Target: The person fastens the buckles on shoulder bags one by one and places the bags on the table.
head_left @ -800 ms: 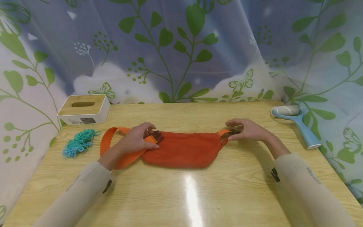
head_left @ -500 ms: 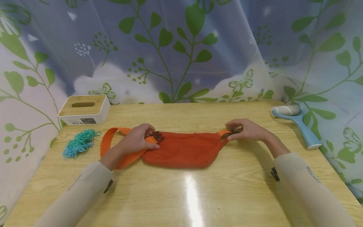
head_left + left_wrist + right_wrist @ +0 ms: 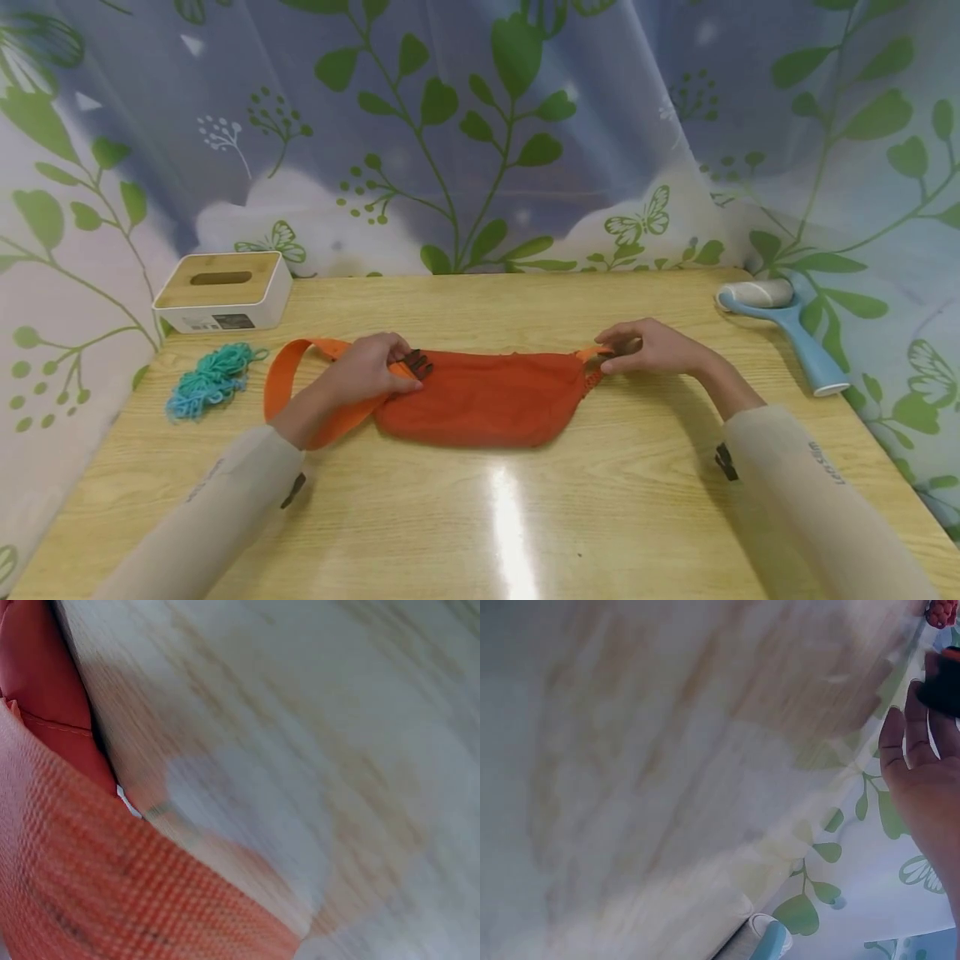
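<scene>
A red-orange waist bag [image 3: 483, 400] lies flat across the middle of the table. My left hand [image 3: 367, 367] pinches the orange strap just behind a black pronged buckle half [image 3: 417, 363], which sits over the bag's upper left corner. From there the orange strap [image 3: 281, 379] loops out to the left under my wrist; its weave fills the lower left of the left wrist view. At the bag's right end, my right hand [image 3: 652, 346] holds the other black buckle half [image 3: 939, 688] between thumb and fingers. A short orange strap [image 3: 592, 353] joins that half to the bag.
A white tissue box [image 3: 225, 292] with a wooden lid stands at the back left, and a tangle of teal and blue yarn [image 3: 213, 379] lies before it. A blue-handled lint roller [image 3: 798, 329] rests at the back right, against the patterned curtain [image 3: 480, 167].
My right fingers have moved slightly over the black buckle half, which shows less in the head view. The left forearm has shifted slightly right. The bag stays in place.
</scene>
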A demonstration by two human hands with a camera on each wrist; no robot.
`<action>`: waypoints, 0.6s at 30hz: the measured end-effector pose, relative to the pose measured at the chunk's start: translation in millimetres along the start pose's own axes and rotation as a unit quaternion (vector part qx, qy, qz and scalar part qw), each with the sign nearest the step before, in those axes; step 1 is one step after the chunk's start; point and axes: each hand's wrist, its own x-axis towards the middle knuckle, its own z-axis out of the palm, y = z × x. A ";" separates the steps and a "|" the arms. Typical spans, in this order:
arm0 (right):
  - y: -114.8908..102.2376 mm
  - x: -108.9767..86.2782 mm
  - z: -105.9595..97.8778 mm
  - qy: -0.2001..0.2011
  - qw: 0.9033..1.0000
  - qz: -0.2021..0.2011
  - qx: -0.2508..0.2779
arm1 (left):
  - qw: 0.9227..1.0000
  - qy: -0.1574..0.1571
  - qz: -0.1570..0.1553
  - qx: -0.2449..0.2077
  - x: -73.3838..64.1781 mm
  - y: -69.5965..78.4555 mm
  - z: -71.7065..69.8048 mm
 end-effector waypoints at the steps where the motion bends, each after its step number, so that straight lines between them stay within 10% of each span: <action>1: 0.1 -0.3 -0.1 0.004 1.000 -0.001 0.003 | 1.000 0.000 -0.001 -0.001 0.3 0.2 0.0; 18: -7.1 -0.1 -1.7 0.054 0.997 0.001 0.049 | 0.999 0.039 0.016 -0.014 0.8 2.1 -2.4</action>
